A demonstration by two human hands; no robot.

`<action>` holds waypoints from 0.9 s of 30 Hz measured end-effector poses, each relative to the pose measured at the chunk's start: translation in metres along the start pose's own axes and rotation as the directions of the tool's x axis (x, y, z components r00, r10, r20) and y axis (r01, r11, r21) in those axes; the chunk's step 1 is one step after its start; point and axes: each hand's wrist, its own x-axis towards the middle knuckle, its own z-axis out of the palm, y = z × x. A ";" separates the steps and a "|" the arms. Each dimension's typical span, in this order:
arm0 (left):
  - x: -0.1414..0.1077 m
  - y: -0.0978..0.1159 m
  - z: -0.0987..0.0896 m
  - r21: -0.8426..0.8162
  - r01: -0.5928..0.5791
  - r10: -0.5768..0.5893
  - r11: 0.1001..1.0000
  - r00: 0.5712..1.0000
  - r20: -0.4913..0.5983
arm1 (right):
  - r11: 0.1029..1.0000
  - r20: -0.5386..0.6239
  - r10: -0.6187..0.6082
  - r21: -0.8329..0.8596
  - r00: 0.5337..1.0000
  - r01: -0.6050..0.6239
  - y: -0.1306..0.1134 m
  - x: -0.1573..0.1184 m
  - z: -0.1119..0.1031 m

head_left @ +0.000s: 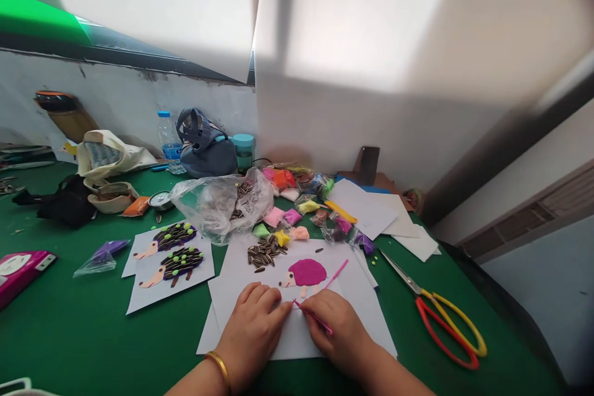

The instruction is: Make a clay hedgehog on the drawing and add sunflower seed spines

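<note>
Left hand [253,328] relaxed, right hand [336,328] pinching

Matt white paper sheets [366,322], smooth magenta clay [307,272], glossy plastic scissor handles [436,339]

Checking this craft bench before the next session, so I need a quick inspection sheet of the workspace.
Surface: green table, covered in places by paper sheets.
Job's things: pink clay hedgehog on white paper, with sunflower seeds just above it; two finished hedgehog pictures to the left.
Clutter: plastic bag, clay packets, scissors, water bottle, grey bag.
Hands: left hand rests on the paper, wearing a gold bangle; right hand holds a pink stick against it.
Cables: thin dark cord behind the teal cup.
Surroundings: white wall behind the table; other people: nothing seen.
</note>
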 end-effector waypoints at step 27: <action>-0.002 0.000 0.003 -0.003 0.007 -0.008 1.000 1.000 -0.026 | 0.954 0.003 -0.185 -0.241 0.983 0.180 -0.003 -0.001 0.002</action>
